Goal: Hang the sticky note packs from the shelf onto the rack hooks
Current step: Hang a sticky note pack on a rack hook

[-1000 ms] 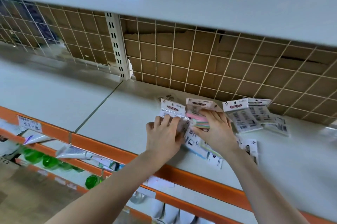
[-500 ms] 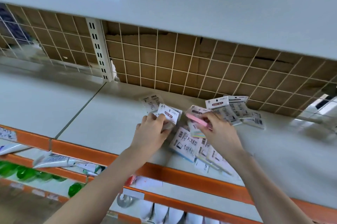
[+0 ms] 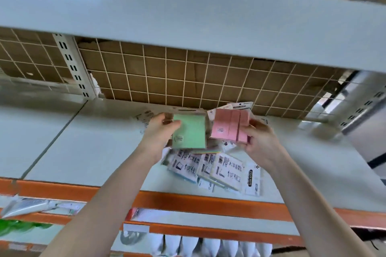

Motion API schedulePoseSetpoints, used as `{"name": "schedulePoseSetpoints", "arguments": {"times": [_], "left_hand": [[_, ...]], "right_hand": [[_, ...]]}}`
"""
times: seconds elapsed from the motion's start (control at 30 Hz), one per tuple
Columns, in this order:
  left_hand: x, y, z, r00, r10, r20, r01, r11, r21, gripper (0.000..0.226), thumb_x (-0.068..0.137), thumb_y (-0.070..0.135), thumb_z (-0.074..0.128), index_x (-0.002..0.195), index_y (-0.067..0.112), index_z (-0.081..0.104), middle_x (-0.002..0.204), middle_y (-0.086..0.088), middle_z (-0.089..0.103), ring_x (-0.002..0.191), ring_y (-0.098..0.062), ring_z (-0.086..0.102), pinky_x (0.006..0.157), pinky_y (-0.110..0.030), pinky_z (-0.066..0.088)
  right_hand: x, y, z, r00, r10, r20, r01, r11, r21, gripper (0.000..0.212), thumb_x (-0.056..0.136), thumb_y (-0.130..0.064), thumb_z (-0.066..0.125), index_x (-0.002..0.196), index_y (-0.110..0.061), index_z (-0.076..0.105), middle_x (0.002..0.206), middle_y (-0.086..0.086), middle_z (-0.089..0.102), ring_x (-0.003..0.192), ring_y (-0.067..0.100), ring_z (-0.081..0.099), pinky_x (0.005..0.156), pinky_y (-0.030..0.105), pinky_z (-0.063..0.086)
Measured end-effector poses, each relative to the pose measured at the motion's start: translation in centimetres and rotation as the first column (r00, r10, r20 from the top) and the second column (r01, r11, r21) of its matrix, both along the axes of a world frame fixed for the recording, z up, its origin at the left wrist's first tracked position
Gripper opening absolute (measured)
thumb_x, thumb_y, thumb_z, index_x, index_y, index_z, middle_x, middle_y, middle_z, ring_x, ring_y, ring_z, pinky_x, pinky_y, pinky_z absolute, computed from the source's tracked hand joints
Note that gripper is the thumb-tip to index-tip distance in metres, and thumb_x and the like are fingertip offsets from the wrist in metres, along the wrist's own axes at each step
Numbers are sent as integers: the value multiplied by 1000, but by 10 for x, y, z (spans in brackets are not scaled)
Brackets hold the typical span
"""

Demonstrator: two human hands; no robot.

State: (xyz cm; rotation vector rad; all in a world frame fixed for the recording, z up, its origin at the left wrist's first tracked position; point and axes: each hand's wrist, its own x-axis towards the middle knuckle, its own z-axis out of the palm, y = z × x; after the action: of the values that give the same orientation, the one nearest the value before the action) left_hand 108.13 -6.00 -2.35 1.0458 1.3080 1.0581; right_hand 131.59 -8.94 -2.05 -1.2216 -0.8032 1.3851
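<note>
My left hand (image 3: 159,131) grips a green sticky note pack (image 3: 191,133) by its left edge and holds it raised above the white shelf (image 3: 94,141). My right hand (image 3: 260,141) grips a pink sticky note pack (image 3: 226,126) by its right side, lifted beside the green one. Under both hands several more packs (image 3: 213,169) lie face down in a loose pile on the shelf, their printed backs up. No rack hook shows in this view.
A wire grid backed by brown cardboard (image 3: 188,77) closes the shelf's rear. An upper white shelf (image 3: 188,18) overhangs close above. An orange beam (image 3: 188,202) edges the shelf front; white items (image 3: 208,246) hang below. A slotted upright (image 3: 73,68) stands at left.
Both hands have lifted off the pile, each raising a pack turned to show its coloured face. The camera has tilted upward, so more of the upper shelf shows.
</note>
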Motion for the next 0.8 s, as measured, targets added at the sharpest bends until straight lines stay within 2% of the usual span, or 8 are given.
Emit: {"name": "schedulePoseSetpoints", "arguments": {"times": [0.1,0.2,0.27,0.33,0.4,0.57,0.7,0.8], "left_hand": [[28,-4,-7,968,-6,249,49,985,-165,19,87,-1,59,91,17,56,91,-10,67,80,-24,64,72,-40,52],[57,-4,-11,936,-37,349,121,967,-222,18,86,1,61,94,15,56,90,-8,69,75,-22,67,58,-34,56],[80,-7,-14,943,-96,319,167,965,-204,18,86,9,64,100,21,60,96,-7,70,83,-24,68,56,-34,55],[110,-13,-15,956,-164,244,204,967,-151,20,87,16,66,98,32,62,100,-3,70,91,-24,67,66,-40,57],[143,-25,-13,960,-211,184,230,970,-85,14,89,19,65,90,32,61,99,-1,70,90,-21,66,76,-41,55],[220,-65,-10,945,-325,35,323,945,56,8,92,24,60,97,30,57,96,6,69,90,-16,65,83,-42,51],[279,-102,-3,912,-410,13,406,907,112,10,93,20,58,101,25,54,103,-6,67,100,-26,63,88,-47,49],[324,-132,-2,881,-473,-30,471,866,171,10,94,21,56,102,26,52,106,-2,64,100,-20,61,79,-36,49]], "right_hand": [[26,-13,-6,975,17,-223,-28,999,-45,45,93,7,40,133,-10,46,125,19,59,108,32,63,71,38,57],[48,-32,-6,949,-10,-316,0,999,-33,42,92,4,35,124,-19,49,113,11,68,94,26,70,64,33,58],[62,-46,-5,950,-55,-307,53,998,-15,32,94,-1,40,118,-19,53,99,5,73,86,20,72,63,32,58],[81,-62,-8,933,-165,-321,162,986,-37,18,95,-10,50,104,-20,61,96,8,73,84,25,72,63,37,58],[103,-79,-8,907,-270,-322,265,962,-60,13,95,-13,53,97,-19,64,97,11,71,87,30,68,64,43,60],[161,-129,-3,929,-335,-157,345,938,42,20,92,-14,57,112,-14,59,100,9,68,82,21,70,71,41,60],[209,-176,0,922,-386,-32,387,918,91,33,87,-22,63,118,-15,54,106,9,69,90,23,68,77,45,56],[245,-212,2,862,-504,53,497,861,108,23,95,-23,56,115,-12,54,104,12,65,86,22,64,77,47,52]]}}
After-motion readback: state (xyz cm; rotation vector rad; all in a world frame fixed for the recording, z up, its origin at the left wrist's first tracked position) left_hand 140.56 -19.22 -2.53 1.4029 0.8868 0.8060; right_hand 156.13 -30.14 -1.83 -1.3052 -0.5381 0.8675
